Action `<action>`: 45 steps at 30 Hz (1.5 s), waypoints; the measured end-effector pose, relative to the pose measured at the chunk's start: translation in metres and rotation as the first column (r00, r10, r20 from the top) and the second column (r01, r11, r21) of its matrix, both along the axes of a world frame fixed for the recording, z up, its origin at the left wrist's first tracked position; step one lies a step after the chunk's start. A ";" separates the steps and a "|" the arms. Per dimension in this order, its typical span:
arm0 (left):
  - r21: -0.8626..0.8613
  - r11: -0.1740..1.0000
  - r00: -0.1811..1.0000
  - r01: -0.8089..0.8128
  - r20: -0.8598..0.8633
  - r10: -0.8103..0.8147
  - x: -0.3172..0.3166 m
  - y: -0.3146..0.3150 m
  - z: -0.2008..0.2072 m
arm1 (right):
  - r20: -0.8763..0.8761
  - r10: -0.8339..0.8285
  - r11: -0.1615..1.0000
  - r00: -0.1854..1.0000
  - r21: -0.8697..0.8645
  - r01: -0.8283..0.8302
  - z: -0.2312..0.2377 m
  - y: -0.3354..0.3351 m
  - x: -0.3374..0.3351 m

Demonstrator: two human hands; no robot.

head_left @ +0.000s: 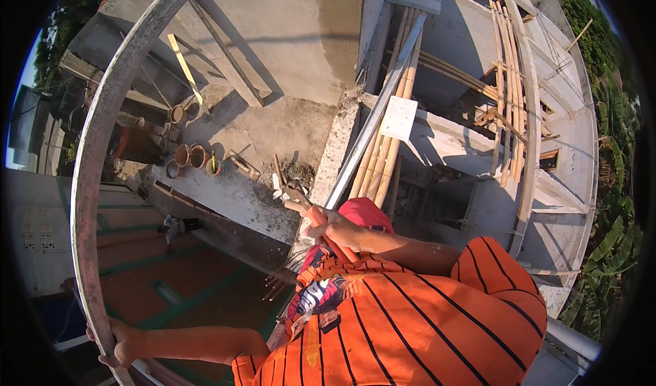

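My left hand (121,343) is closed round the lower end of a long, narrow, weathered board (83,181), which curves up along the left side of the view. My right hand (338,230), in front of my body, is wrapped round an orange-handled tool (317,216). Its far end is hard to tell from the rusty, brownish pieces beyond it, so its exact kind is unclear. Below that hand are red cloth and a bunch of thin rods (277,283). My orange striped shirt (410,311) fills the lower middle.
Several pots or buckets (198,157) stand on the concrete floor below, left of a rough wall top (345,143). Bamboo poles (372,171) and a metal bar (376,106) lie to the right, with a white board (398,118) on them. Deep drops open on both sides. A person (179,227) is far below.
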State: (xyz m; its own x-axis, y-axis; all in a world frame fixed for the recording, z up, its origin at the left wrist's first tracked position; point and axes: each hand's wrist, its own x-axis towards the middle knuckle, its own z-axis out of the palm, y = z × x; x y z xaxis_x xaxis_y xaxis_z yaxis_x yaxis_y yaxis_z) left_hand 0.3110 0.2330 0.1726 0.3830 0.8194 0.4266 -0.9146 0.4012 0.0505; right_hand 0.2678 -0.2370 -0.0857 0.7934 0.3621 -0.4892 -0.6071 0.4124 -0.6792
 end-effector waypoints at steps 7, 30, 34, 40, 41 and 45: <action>-0.049 0.998 0.997 -0.045 0.061 0.048 0.052 -0.041 -0.006 | -0.035 -0.083 0.996 0.996 0.038 0.084 -0.013 0.001 -0.049; 0.068 0.980 0.968 -0.185 0.187 0.169 0.212 -0.105 0.065 | 0.012 -0.522 0.840 0.853 -0.166 0.516 -0.049 -0.081 -0.056; 0.047 0.992 0.976 -0.117 0.189 0.106 0.233 -0.132 0.090 | -0.044 -0.534 0.836 0.844 -0.174 0.520 -0.034 -0.120 -0.020; -0.087 0.994 0.996 -0.070 0.052 0.075 0.258 -0.195 0.033 | -0.164 -0.569 0.821 0.806 -0.051 0.569 -0.055 -0.195 0.021; -0.076 0.995 0.997 -0.067 0.025 0.069 0.261 -0.207 0.019 | -0.207 -0.612 0.778 0.763 0.016 0.628 -0.055 -0.210 0.023; -0.210 0.969 0.986 -0.130 -0.126 0.105 0.274 -0.261 -0.023 | -0.305 -0.770 0.582 0.561 0.026 0.813 -0.075 -0.283 0.026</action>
